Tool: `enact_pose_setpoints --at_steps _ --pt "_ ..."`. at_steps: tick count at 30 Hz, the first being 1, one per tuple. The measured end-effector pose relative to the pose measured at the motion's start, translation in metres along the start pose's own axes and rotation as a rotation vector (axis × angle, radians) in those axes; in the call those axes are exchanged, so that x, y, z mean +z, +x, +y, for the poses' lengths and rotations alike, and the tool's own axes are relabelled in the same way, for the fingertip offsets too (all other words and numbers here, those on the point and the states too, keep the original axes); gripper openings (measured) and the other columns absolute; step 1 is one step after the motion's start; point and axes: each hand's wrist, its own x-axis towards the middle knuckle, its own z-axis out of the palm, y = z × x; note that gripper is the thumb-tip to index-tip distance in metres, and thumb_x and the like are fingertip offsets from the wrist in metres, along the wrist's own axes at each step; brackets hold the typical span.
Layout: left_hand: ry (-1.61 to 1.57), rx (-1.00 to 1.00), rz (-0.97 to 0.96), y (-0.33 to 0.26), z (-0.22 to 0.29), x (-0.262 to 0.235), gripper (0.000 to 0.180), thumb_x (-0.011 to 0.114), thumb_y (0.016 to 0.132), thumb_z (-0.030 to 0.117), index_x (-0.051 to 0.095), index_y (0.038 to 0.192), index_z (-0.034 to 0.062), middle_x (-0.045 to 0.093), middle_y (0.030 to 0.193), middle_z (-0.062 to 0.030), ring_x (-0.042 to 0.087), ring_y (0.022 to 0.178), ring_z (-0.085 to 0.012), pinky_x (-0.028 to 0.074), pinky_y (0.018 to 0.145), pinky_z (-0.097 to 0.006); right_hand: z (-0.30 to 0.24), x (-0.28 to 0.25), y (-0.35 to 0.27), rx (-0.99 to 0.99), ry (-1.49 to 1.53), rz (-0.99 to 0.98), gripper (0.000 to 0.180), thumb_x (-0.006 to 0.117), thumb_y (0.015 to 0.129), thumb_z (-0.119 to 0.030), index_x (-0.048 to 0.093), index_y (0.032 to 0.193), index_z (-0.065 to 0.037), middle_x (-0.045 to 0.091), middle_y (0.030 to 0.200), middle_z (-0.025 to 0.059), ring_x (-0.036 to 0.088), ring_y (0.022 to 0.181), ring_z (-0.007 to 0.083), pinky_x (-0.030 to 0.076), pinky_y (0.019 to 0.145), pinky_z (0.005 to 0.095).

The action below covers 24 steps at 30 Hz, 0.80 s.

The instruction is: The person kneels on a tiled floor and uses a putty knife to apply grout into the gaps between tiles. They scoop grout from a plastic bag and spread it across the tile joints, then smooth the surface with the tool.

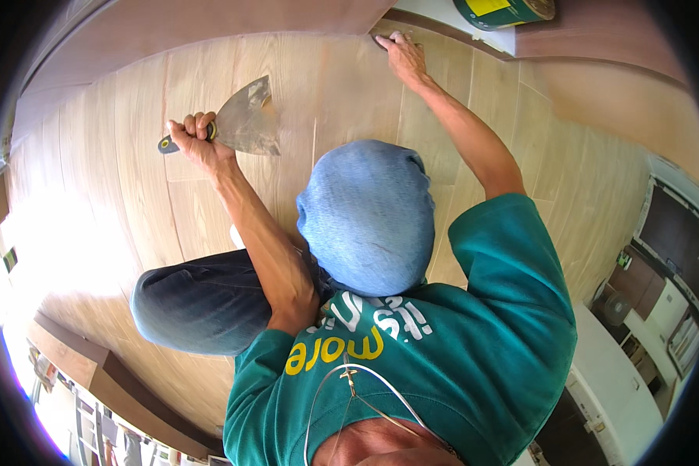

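Scraper [248, 116] is gripped in the left hand [203, 144]; well apart, a small dark object [379, 40] is touched by the right hand [404, 58] on the far floor [349, 85], grip unclear.

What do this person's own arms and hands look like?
The left hand and right hand are both ungloved. The forearms are bare, with no watch or bracelet showing at either wrist. The teal-green short sleeves look like soft cloth, and no markings show on them. No cables run along the arms.
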Motion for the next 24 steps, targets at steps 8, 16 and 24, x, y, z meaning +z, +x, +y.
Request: enact_pose_setpoints --at_steps 8,16,24 --pt "0.023 -0.039 0.019 -0.004 -0.004 0.007 0.041 0.065 0.102 0.030 0.040 0.075 0.0134 0.036 0.062 0.0030 0.033 0.051 -0.0085 0.050 0.054 -0.024 0.005 0.022 0.001 -0.017 -0.122 0.248 0.051 0.048 0.096 -0.003 0.060 0.141 -0.021 0.060 0.131 0.0110 0.054 0.124 0.0317 0.044 0.098 0.0521" --pt "0.065 0.018 0.034 -0.007 0.001 0.009 0.042 0.065 0.102 0.031 0.039 0.074 0.0136 0.036 0.061 0.0031 0.033 0.051 -0.0084 0.051 0.055 -0.023 0.018 -0.004 0.007 -0.010 0.028 -0.012 0.051 0.048 0.094 -0.002 0.064 0.138 -0.022 0.058 0.138 0.0137 0.055 0.127 0.0348 0.040 0.106 0.0574" --pt "0.044 0.011 0.057 -0.003 0.002 0.007 0.041 0.065 0.102 0.031 0.039 0.074 0.0134 0.037 0.062 0.0031 0.036 0.051 -0.0087 0.053 0.055 -0.024 -0.006 -0.011 0.010 -0.057 0.128 -0.012 0.047 0.048 0.095 -0.002 0.068 0.134 -0.021 0.065 0.127 0.0162 0.058 0.123 0.0355 0.044 0.105 0.0519"
